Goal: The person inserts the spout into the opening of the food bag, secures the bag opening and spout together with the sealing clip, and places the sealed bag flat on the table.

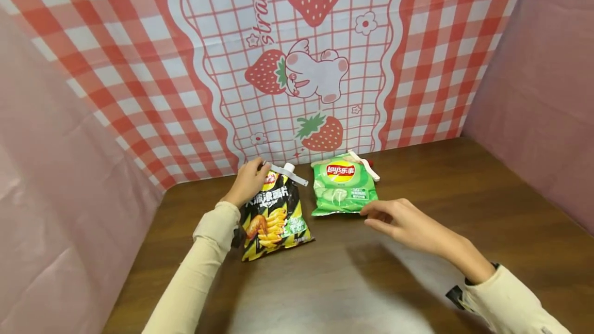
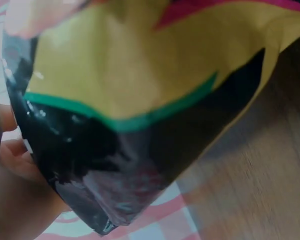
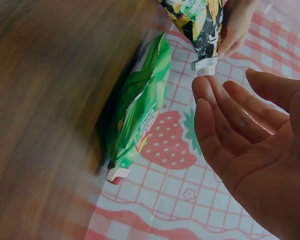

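In the head view my left hand (image 1: 250, 183) holds the top left corner of a black and yellow bag of chips (image 1: 273, 218), its fingers at one end of the bag clip. This white clip (image 1: 287, 173), with a white cap (image 1: 289, 167), crosses the bag's top. To the right is a green bag of chips (image 1: 342, 189), its top right corner crossed by another white clip (image 1: 364, 165) with a red knob behind. My right hand (image 1: 403, 223) hovers by the green bag's lower right corner, fingers loosely extended; the right wrist view shows its palm (image 3: 270, 155) holding nothing.
The brown wooden table (image 1: 334, 282) extends in front of both bags. Behind them hangs a red and white checked cloth (image 1: 320, 102) with strawberries. Pink cloth (image 1: 533, 76) borders the right side, and more pink cloth (image 1: 60, 195) the left.
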Demonstrator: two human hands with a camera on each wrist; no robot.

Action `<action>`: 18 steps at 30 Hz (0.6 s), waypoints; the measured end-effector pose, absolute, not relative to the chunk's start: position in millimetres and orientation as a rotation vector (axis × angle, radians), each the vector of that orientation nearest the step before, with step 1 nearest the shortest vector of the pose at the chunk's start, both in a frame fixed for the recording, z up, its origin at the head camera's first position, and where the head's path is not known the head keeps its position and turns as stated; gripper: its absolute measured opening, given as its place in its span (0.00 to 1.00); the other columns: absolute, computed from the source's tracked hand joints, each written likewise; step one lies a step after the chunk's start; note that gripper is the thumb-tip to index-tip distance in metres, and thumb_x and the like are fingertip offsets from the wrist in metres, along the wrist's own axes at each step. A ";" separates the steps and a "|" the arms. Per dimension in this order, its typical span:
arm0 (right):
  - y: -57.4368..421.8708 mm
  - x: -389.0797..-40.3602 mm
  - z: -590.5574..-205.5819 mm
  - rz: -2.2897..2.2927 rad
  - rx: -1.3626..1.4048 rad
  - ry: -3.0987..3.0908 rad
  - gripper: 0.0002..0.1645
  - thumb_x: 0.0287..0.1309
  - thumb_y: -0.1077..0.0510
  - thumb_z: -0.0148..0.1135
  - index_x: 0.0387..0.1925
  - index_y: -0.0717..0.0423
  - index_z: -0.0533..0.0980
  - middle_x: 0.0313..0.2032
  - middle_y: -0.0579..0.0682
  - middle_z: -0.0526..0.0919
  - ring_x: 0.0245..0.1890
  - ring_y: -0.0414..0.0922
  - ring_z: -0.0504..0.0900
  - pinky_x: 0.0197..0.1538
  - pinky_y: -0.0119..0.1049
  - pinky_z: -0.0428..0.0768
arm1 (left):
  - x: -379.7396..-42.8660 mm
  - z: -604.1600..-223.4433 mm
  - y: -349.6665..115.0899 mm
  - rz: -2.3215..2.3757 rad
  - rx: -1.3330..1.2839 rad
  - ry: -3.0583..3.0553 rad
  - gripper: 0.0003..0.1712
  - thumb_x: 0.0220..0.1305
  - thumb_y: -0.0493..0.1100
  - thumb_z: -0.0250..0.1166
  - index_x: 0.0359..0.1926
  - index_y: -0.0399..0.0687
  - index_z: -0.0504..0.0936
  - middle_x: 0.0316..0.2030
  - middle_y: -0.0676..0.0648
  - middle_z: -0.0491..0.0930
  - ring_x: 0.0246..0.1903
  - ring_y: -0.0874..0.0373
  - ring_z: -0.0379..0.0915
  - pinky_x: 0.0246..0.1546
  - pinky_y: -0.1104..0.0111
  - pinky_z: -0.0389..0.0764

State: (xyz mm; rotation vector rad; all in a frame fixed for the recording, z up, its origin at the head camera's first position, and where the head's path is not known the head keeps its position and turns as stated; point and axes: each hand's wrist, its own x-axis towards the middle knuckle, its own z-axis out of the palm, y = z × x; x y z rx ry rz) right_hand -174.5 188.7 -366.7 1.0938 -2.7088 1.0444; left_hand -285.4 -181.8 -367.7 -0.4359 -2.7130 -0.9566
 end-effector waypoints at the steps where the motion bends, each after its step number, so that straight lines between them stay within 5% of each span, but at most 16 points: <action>1: 190.4 -174.4 -368.1 1.042 1.091 -2.705 0.08 0.66 0.59 0.63 0.46 0.53 0.81 0.35 0.37 0.85 0.35 0.32 0.82 0.39 0.32 0.82 | -289.7 -369.8 -181.9 -0.939 -0.420 -2.733 0.14 0.77 0.44 0.52 0.35 0.41 0.75 0.25 0.44 0.71 0.28 0.48 0.66 0.37 0.56 0.68; 9: 203.3 -175.5 -377.1 1.043 1.067 -2.711 0.09 0.67 0.57 0.63 0.45 0.55 0.82 0.35 0.41 0.86 0.35 0.33 0.83 0.39 0.33 0.82 | -315.0 -386.4 -178.2 -0.807 -0.276 -2.887 0.17 0.77 0.48 0.49 0.39 0.39 0.76 0.39 0.37 0.79 0.48 0.38 0.75 0.52 0.44 0.67; 14: 211.0 -180.9 -385.1 1.035 1.038 -2.747 0.10 0.66 0.59 0.63 0.47 0.58 0.81 0.38 0.48 0.87 0.36 0.35 0.83 0.39 0.33 0.82 | -316.3 -391.2 -176.9 -0.806 -0.232 -2.919 0.17 0.76 0.49 0.50 0.40 0.41 0.77 0.41 0.38 0.80 0.49 0.41 0.75 0.49 0.45 0.67; 18: 220.9 -182.9 -392.4 0.979 1.017 -2.758 0.10 0.64 0.62 0.64 0.46 0.60 0.81 0.40 0.51 0.87 0.37 0.36 0.83 0.39 0.34 0.82 | -300.4 -388.5 -180.7 -0.799 -0.315 -2.903 0.17 0.76 0.49 0.51 0.50 0.40 0.77 0.44 0.40 0.81 0.48 0.42 0.76 0.50 0.46 0.66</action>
